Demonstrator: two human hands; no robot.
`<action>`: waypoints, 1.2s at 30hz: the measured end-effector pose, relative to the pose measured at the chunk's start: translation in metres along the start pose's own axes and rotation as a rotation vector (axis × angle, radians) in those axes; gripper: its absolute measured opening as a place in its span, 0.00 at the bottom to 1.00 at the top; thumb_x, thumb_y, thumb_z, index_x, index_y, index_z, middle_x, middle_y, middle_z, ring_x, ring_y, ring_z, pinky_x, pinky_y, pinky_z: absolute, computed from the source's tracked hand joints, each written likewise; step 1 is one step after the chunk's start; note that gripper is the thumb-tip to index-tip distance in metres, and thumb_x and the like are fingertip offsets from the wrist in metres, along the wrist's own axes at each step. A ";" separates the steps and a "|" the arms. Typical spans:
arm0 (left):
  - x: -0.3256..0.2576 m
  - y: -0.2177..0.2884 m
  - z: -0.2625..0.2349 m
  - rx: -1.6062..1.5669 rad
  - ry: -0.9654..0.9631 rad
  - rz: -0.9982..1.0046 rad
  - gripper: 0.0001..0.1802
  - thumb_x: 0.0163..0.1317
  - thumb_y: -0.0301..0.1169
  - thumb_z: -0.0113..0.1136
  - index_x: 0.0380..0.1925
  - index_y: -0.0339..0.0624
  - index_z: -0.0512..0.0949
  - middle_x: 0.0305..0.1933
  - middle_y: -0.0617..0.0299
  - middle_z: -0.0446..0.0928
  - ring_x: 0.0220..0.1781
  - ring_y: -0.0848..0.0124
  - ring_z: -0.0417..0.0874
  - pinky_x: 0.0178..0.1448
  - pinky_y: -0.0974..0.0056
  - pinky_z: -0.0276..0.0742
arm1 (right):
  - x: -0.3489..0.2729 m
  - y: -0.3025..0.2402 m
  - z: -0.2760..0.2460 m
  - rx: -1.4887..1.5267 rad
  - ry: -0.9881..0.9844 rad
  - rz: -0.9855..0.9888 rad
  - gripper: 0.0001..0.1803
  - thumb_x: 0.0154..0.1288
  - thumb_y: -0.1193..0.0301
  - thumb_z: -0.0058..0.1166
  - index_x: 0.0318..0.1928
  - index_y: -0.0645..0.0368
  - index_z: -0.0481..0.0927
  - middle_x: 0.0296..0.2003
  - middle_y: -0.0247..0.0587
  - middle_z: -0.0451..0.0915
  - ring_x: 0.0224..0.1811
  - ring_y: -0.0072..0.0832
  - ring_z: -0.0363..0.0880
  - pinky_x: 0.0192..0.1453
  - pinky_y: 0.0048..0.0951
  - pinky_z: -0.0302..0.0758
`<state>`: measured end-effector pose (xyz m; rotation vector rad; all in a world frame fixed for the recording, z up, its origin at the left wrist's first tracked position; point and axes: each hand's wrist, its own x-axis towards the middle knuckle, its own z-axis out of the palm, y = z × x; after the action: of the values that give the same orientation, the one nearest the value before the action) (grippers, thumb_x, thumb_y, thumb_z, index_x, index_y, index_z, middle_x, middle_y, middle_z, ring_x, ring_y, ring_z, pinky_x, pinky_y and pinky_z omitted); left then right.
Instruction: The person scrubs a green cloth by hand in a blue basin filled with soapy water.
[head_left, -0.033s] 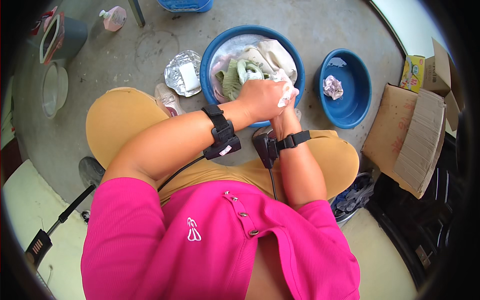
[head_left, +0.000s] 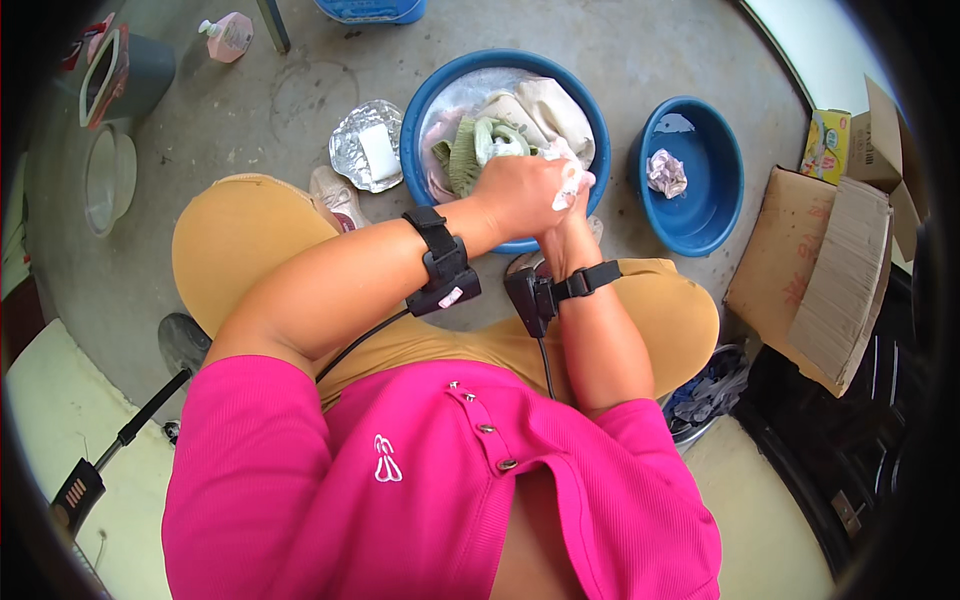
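Over the near right part of a blue basin point(head_left: 412, 130), my two hands are closed together on a small pale, sudsy cloth point(head_left: 560, 152). My left hand point(head_left: 515, 195) is a fist with white foam on its knuckles. Pressed against it from the right is my right hand point(head_left: 568, 222), its fingers mostly hidden behind the left. Inside the basin lie a ribbed green garment point(head_left: 461, 160) and a cream cloth point(head_left: 553, 112) in soapy water.
A second blue basin point(head_left: 712, 200) at the right holds a crumpled pale cloth point(head_left: 666, 174). Left of the main basin, a white bar point(head_left: 378, 152) rests on a silvery dish point(head_left: 345, 145). Cardboard boxes point(head_left: 775, 255) stand far right; a pink bottle point(head_left: 230, 38) is far left.
Both hands have shifted very slightly to the left, still closed together on the pale cloth. The basins and other things stay in place.
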<state>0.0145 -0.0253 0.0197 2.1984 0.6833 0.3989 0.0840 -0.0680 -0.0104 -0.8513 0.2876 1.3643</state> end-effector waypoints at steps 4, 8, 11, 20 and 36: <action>0.013 -0.033 -0.004 0.074 0.119 -0.222 0.12 0.55 0.39 0.48 0.25 0.44 0.74 0.23 0.52 0.76 0.26 0.53 0.78 0.29 0.54 0.73 | -0.003 0.003 0.015 -0.096 0.047 -0.002 0.21 0.67 0.64 0.28 0.54 0.60 0.66 0.48 0.49 0.72 0.48 0.44 0.73 0.51 0.44 0.71; 0.007 -0.006 0.000 0.091 -0.012 -0.112 0.12 0.55 0.39 0.48 0.25 0.43 0.73 0.24 0.53 0.77 0.28 0.54 0.79 0.30 0.54 0.73 | 0.008 -0.002 -0.013 0.062 -0.034 -0.012 0.20 0.64 0.60 0.33 0.45 0.61 0.71 0.41 0.48 0.75 0.43 0.43 0.74 0.47 0.44 0.72; 0.003 -0.005 0.007 0.063 -0.040 -0.002 0.12 0.55 0.39 0.48 0.25 0.43 0.74 0.25 0.54 0.77 0.29 0.54 0.79 0.30 0.54 0.73 | 0.025 0.011 -0.030 0.241 -0.470 -0.261 0.19 0.65 0.60 0.33 0.44 0.59 0.72 0.39 0.47 0.75 0.41 0.42 0.75 0.45 0.44 0.73; 0.006 0.001 0.005 0.112 -0.088 -0.040 0.13 0.57 0.41 0.46 0.29 0.45 0.74 0.23 0.52 0.76 0.27 0.53 0.78 0.30 0.54 0.73 | 0.036 0.021 -0.036 0.412 -0.997 -0.508 0.19 0.63 0.57 0.35 0.44 0.57 0.71 0.40 0.46 0.75 0.43 0.41 0.75 0.46 0.42 0.73; 0.014 -0.032 -0.008 0.100 0.083 -0.256 0.12 0.56 0.40 0.47 0.26 0.45 0.76 0.25 0.53 0.77 0.27 0.53 0.78 0.30 0.54 0.73 | 0.000 0.008 0.009 -0.073 0.024 -0.028 0.20 0.66 0.62 0.33 0.50 0.62 0.68 0.47 0.48 0.73 0.46 0.42 0.74 0.51 0.43 0.71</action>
<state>0.0114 0.0053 0.0008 2.1602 1.0363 0.3312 0.0740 -0.0618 -0.0074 -0.9299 0.2451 1.3458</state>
